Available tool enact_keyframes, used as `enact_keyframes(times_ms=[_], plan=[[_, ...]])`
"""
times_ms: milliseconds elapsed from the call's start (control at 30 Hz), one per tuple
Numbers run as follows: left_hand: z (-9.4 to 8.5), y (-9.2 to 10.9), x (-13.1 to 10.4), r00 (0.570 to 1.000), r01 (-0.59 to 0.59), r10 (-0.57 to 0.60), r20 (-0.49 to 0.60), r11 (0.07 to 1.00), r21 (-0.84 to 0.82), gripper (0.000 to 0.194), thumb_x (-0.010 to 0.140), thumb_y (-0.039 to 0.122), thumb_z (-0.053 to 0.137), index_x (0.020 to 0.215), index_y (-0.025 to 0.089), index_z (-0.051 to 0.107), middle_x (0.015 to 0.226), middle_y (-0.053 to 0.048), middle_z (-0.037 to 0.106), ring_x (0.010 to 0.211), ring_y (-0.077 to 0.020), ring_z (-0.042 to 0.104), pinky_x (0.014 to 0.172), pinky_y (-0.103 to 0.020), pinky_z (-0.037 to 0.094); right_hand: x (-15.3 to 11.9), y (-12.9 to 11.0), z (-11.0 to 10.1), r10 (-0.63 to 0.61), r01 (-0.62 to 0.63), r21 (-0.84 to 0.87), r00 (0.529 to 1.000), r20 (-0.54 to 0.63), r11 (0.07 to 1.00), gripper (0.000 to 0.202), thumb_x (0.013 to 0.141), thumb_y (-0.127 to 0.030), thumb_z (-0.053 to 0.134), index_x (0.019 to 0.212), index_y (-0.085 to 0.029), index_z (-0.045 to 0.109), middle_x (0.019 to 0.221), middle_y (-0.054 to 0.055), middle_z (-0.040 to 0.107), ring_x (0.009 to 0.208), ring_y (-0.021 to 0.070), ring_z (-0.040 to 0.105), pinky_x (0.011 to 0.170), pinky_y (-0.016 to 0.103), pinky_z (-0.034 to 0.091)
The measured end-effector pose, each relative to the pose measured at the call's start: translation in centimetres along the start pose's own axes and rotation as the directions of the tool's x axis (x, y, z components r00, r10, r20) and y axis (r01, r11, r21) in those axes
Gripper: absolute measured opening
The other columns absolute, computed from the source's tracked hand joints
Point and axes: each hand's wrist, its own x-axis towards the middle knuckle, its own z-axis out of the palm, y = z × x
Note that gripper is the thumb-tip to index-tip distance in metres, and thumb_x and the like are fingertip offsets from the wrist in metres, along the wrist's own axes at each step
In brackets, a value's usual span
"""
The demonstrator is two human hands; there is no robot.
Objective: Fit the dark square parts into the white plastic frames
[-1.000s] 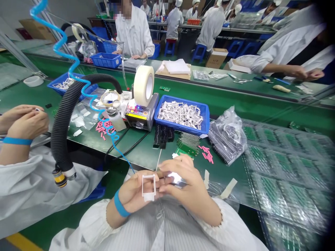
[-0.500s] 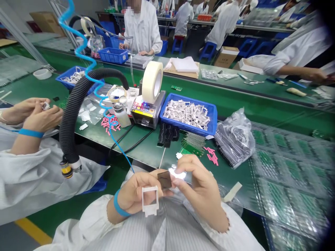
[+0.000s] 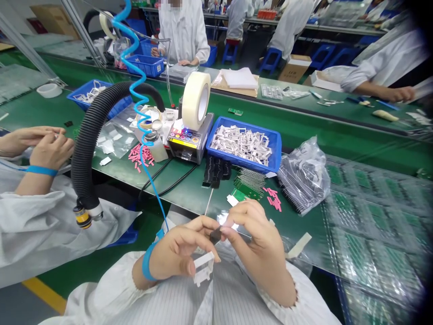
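Note:
In front of my white coat, my left hand (image 3: pixel 179 253) holds a small white plastic frame (image 3: pixel 203 267) between thumb and fingers, tilted. My right hand (image 3: pixel 259 243) pinches a small dark, flat panel (image 3: pixel 215 235) between thumb and fingertips, just above the frame. The panel is turned nearly edge-on, and my left fingertips are close to it; whether they touch it I cannot tell. A shiny, clear-looking piece (image 3: pixel 223 218) shows behind the right fingertips, partly hidden. A blue wrist band (image 3: pixel 148 262) with a cord is on my left wrist.
A blue bin (image 3: pixel 278 151) of white frames stands ahead, beside a tape dispenser (image 3: pixel 186 146). Nearby lie green circuit boards (image 3: pixel 248 183), pink strips (image 3: pixel 273 198) and a bagged stack (image 3: pixel 302 180). A black hose (image 3: pixel 83 153) arches left, near a co-worker's hands (image 3: pixel 50 146).
The dark panel has turned from facing me to nearly edge-on, with my right fingertips now on it. The white frame has tilted and shifted slightly right and down in my left hand.

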Motion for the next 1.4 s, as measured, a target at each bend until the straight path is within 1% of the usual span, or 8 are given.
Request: enact_keyframes(times_ms=[300,500,667,767,933,1033,1167,1400], plan=[[-0.2,-0.4,0.0,1.0,0.004,-0.004,-0.018,1.0,0.006,0.038,0.069,0.054,0.063,0.088,0.023,0.074,0.109,-0.011,0.047,0.105,-0.0272,0.048,0.093,-0.041,0.036,-0.4,0.3,0.5,0.01,-0.011,-0.036,0.999,-0.031,0.999,0.012,0.085,-0.018,0.054,0.074,-0.022,0.052,0.07,-0.001,0.056,0.072,0.0162,0.051,0.078,0.038,0.035],[-0.3,-1.1,0.3,0.997,0.035,-0.036,-0.063,0.999,-0.018,0.039,0.068,0.053,0.065,0.085,0.02,0.075,0.11,-0.011,0.048,0.104,-0.0276,0.05,0.092,-0.04,0.037,-0.3,0.7,0.9,-0.018,0.023,-0.104,0.999,0.048,0.994,0.015,0.087,-0.013,0.045,0.075,-0.021,0.047,0.074,-0.001,0.055,0.076,0.0161,0.05,0.078,0.037,0.032],[-0.3,-1.4,0.8,0.972,0.046,-0.122,-0.203,0.939,-0.342,0.039,0.064,0.052,0.07,0.077,0.015,0.073,0.098,-0.012,0.061,0.102,-0.0285,0.055,0.094,-0.043,0.038,-1.1,0.5,0.6,-0.054,0.057,-0.03,0.995,0.085,0.998,0.015,0.089,-0.014,0.038,0.076,-0.021,0.042,0.074,0.0,0.052,0.076,0.016,0.047,0.075,0.035,0.033],[-0.7,-1.3,0.8,0.952,0.021,-0.182,-0.247,0.841,-0.54,0.033,0.067,0.046,0.07,0.077,0.015,0.072,0.105,-0.011,0.065,0.107,-0.0281,0.055,0.103,-0.047,0.031,-2.2,2.7,1.2,0.072,-0.074,0.012,0.992,0.108,0.997,0.018,0.092,-0.019,0.035,0.074,-0.021,0.041,0.071,0.0,0.049,0.07,0.0148,0.048,0.066,0.03,0.036],[-1.2,-1.2,0.6,0.958,0.049,-0.227,-0.175,0.731,-0.681,0.035,0.071,0.048,0.066,0.083,0.016,0.072,0.114,-0.008,0.066,0.114,-0.0249,0.054,0.11,-0.043,0.024,-3.6,7.9,2.8,0.24,-0.159,-0.376,0.954,0.178,0.913,0.021,0.086,-0.02,0.047,0.066,-0.019,0.05,0.066,0.002,0.053,0.066,0.0173,0.048,0.062,0.031,0.034],[-0.8,-1.1,0.7,0.965,0.079,-0.229,-0.126,0.714,-0.695,0.035,0.073,0.047,0.064,0.084,0.015,0.072,0.115,-0.008,0.066,0.114,-0.0246,0.054,0.108,-0.041,0.028,-2.9,7.4,1.7,0.208,-0.17,-0.222,0.965,0.158,0.96,0.008,0.085,-0.026,0.052,0.082,-0.019,0.055,0.079,0.004,0.057,0.077,0.019,0.052,0.068,0.033,0.038],[-0.1,-0.9,1.0,0.969,0.111,-0.23,-0.086,0.725,-0.68,0.034,0.075,0.045,0.063,0.083,0.014,0.072,0.114,-0.007,0.067,0.111,-0.0242,0.057,0.105,-0.039,0.033,-0.7,4.3,-0.7,0.052,-0.079,0.13,0.979,0.198,0.988,0.035,0.082,-0.039,0.058,0.112,-0.022,0.052,0.102,0.008,0.057,0.097,0.0221,0.053,0.081,0.037,0.042],[0.5,-0.6,1.1,0.959,0.125,-0.26,-0.113,0.747,-0.653,0.035,0.076,0.045,0.062,0.083,0.012,0.071,0.105,-0.012,0.069,0.111,-0.0283,0.056,0.109,-0.047,0.024,0.6,3.5,-0.2,-0.012,-0.03,0.176,0.972,0.233,0.984,0.029,0.074,-0.026,0.063,0.103,-0.023,0.059,0.094,0.005,0.06,0.09,0.0215,0.056,0.081,0.041,0.041]])
